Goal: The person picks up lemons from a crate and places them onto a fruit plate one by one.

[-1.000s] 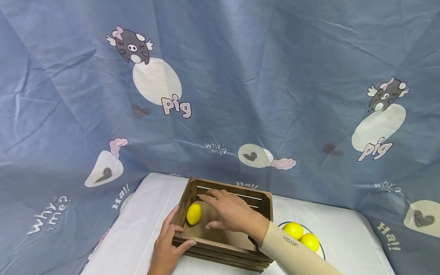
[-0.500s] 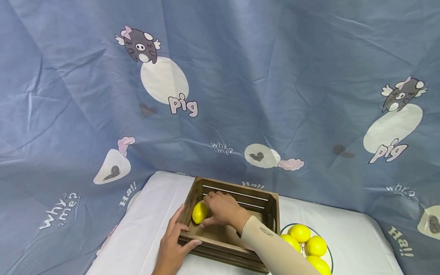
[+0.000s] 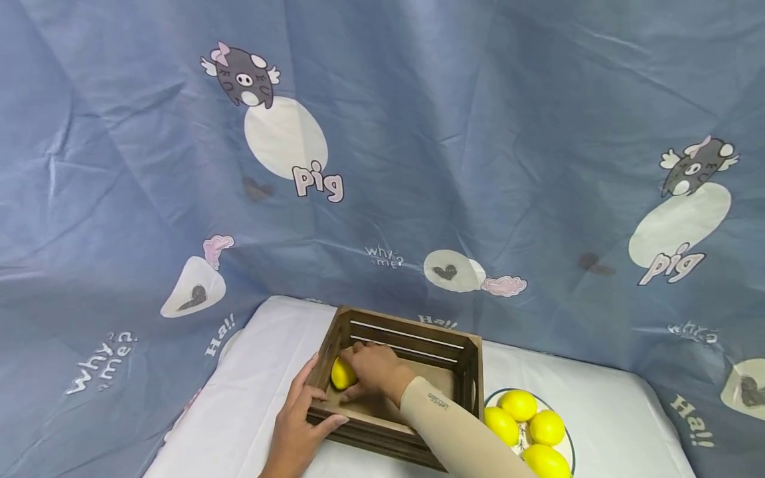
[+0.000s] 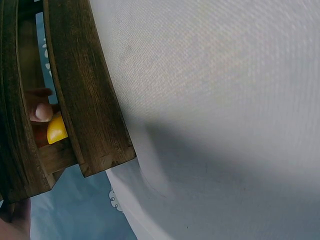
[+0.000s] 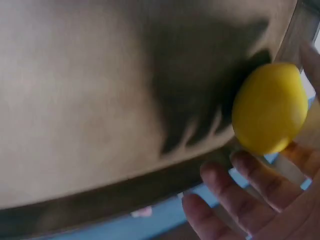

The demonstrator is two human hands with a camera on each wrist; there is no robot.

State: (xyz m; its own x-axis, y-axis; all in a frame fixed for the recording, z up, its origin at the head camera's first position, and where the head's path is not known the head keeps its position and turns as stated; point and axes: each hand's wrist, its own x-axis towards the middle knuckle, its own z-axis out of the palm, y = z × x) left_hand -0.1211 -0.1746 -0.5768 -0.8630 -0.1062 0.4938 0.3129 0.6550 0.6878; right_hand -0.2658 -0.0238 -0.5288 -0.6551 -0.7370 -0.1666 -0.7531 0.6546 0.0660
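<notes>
1. A lemon (image 3: 342, 374) lies on the floor of the wooden crate (image 3: 412, 338), in its left part, close against the left wall; the left wrist view shows a sliver of it (image 4: 56, 131) through a gap between the crate's slats.
2. The right hand (image 3: 373, 372) is down inside the crate, over the lemon's right side. In the right wrist view the lemon (image 5: 270, 107) lies against the fingers (image 5: 250, 180), which are lightly bent and spread around it rather than clamped; whether they grip it cannot be told.
3. The left hand (image 3: 301, 425) holds the crate's near left corner: the thumb is hooked over the near rim and the fingers lie straight along the outside of the left wall.
4. The crate stands on the white tablecloth (image 3: 251, 392), near the table's back edge and left of its middle.
5. Just right of the crate, toward the table's near right part, a white plate (image 3: 570, 438) with a dark rim carries four more lemons (image 3: 520, 405).
6. A beige sleeve (image 3: 454, 435) covers the right forearm, which crosses the crate's near rim.
7. A blue sheet (image 3: 418, 133) printed with cartoon pigs and the word "pig" hangs behind the table.
</notes>
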